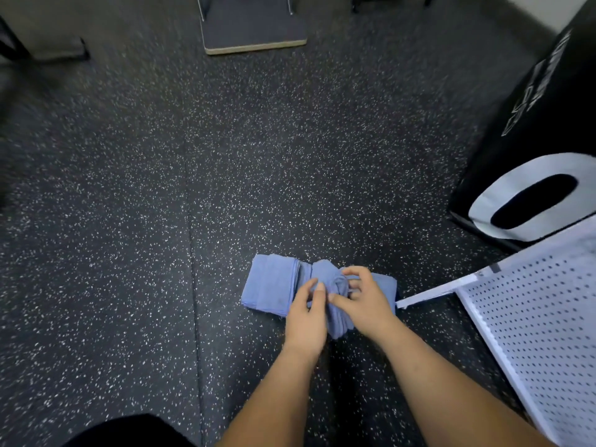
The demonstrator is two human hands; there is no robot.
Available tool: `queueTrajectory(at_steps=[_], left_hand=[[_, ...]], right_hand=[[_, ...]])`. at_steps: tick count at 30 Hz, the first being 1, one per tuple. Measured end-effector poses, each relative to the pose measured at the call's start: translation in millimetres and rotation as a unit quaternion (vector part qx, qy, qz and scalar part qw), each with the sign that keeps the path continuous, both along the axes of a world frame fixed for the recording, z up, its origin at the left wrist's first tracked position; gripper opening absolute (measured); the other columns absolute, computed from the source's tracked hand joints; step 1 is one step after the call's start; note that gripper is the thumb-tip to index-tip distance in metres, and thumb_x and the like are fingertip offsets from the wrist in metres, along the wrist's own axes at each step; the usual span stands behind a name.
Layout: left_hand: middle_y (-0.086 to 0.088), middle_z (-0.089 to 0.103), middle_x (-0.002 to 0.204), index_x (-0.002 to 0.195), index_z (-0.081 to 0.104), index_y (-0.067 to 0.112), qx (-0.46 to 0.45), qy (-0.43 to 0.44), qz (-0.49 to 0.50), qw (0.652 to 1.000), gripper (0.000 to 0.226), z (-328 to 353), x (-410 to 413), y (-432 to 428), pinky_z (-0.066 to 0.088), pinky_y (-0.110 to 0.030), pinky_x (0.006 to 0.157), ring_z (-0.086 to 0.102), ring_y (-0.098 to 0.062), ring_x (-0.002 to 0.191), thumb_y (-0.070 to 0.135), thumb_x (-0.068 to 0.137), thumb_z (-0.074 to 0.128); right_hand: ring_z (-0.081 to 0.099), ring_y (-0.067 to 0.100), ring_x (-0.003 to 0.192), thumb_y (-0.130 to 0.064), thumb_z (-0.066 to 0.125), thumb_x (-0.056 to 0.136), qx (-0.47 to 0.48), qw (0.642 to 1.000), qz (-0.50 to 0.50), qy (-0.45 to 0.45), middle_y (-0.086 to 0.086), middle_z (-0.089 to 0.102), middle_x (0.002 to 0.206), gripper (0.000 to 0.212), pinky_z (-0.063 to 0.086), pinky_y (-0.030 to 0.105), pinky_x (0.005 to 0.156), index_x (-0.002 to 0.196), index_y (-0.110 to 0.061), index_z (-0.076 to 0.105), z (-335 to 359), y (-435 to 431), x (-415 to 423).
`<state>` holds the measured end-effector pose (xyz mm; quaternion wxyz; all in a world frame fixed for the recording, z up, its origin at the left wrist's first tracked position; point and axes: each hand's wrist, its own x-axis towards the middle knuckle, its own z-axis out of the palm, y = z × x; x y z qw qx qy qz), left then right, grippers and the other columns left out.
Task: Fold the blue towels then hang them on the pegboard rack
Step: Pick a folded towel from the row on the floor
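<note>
- While both hands meet over the folded stack (269,285) of blue towels, the head view looks down on dark speckled floor (113,221).
- Folded stack: lies flat on the floor, low and centre in view. Its left edge is square and free; its right end runs under the right hand (366,303).
- Bunched towel (337,314): a narrow blue bundle lying across the stack, with its near end past the stack's near edge, toward the person.
- Left hand (306,321): thumb and fingers curled, pinching the bundle's left side.
- Right hand: fingers curled round the bundle's top and right side, gripping it.
- Pegboard rack (541,333): white and perforated, at lower right. Whether it lies or leans, cannot tell.
- White bar (435,293): runs from the rack's corner toward the stack's right end, tip just beside it. Contact cannot be told.
- Black box (532,124): upper right, beyond the rack, well apart from the stack.
- Floor seam (192,253): runs near to far, left of the stack.
- Open floor: wide to the left and ahead of the stack, up to a low platform (254,30) at the far edge.
</note>
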<state>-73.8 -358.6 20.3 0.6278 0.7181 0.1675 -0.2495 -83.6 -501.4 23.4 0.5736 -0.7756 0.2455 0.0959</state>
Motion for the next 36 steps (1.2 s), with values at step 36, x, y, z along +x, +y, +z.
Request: queueTrajectory(at_steps=[36], left_hand=[[0.019, 0.069, 0.114, 0.123, 0.069, 0.042, -0.120, -0.461, -0.251, 0.843, 0.020, 379, -177, -153, 0.043, -0.007, 0.077, 0.061, 0.014, 0.099, 0.036, 0.105, 0.061]], right_hand=[[0.067, 0.017, 0.104, -0.043, 0.043, 0.111, -0.413, 0.807, -0.329, -0.265, -0.011, 0.072, 0.121, 0.035, 0.055, 0.040, 0.082, 0.143, -0.040, 0.055, 376, -101, -257]])
